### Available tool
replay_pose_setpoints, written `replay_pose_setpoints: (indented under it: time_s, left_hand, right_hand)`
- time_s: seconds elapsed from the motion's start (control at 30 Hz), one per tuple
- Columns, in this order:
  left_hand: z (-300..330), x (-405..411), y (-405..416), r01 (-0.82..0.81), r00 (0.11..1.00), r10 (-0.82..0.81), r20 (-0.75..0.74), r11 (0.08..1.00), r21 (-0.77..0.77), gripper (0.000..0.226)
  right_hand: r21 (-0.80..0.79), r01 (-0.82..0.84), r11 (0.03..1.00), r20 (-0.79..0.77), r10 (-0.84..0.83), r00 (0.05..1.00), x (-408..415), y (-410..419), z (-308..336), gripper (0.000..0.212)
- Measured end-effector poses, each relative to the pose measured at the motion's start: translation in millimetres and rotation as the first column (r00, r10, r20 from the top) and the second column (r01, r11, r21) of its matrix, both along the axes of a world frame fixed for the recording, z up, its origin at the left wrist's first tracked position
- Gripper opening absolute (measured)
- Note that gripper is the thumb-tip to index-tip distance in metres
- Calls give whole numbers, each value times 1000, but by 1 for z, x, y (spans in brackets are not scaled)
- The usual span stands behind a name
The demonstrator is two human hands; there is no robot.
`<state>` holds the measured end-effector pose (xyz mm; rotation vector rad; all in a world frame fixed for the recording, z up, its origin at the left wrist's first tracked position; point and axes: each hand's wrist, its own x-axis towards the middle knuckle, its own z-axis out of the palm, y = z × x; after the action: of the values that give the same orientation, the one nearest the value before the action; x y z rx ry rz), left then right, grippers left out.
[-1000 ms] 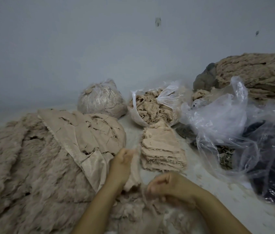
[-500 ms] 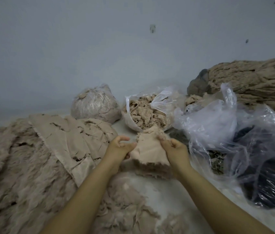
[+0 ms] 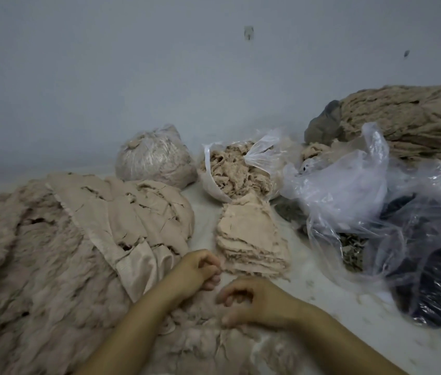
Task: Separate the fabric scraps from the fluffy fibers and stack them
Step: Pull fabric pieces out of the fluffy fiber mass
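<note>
Pale floor (image 3: 330, 315) against a bare grey wall (image 3: 105, 77). Stack of fabric scraps (image 3: 252, 239) as landmark: fluffy fibers (image 3: 24, 261) far to its left, plastic bags (image 3: 349, 190) to its right. Scrap held half a second ago now lies on the stack. Left hand (image 3: 199, 269) and right hand (image 3: 252, 301), just in front of it, loosely curled, holding nothing.

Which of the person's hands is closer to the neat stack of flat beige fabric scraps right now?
The left hand. Its fingers almost touch the near-left corner of the stack of flat beige fabric scraps. The right hand sits nearer the person, below the stack, clearly apart from it.
</note>
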<state>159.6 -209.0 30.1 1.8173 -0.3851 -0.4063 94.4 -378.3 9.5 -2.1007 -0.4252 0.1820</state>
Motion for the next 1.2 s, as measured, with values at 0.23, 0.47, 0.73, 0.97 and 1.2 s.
replay_pose_setpoints:
  time_s: [0.23,0.47,0.73,0.97,1.2]
  left_hand:
    - [-6,-15,34,240,958,-268,104,945,222,22]
    - [-14,-28,30,252,958,-272,96,951,178,71]
    - [-26,-28,10,-271,957,287,39,936,-223,33]
    - [-20,-31,14,-164,971,45,-236,840,-517,22]
    - [-22,-33,13,-48,992,78,96,958,-281,20]
  right_hand:
    - [209,215,954,8,-221,975,-6,-12,-2,21]
    - [463,402,790,-151,-377,914,-1,-5,-9,20]
    - [467,459,756,-92,-475,875,3,-12,-11,35]
    - [426,370,826,-121,-353,928,1,-9,1,43]
    - [318,445,837,118,-501,857,8,11,-4,26]
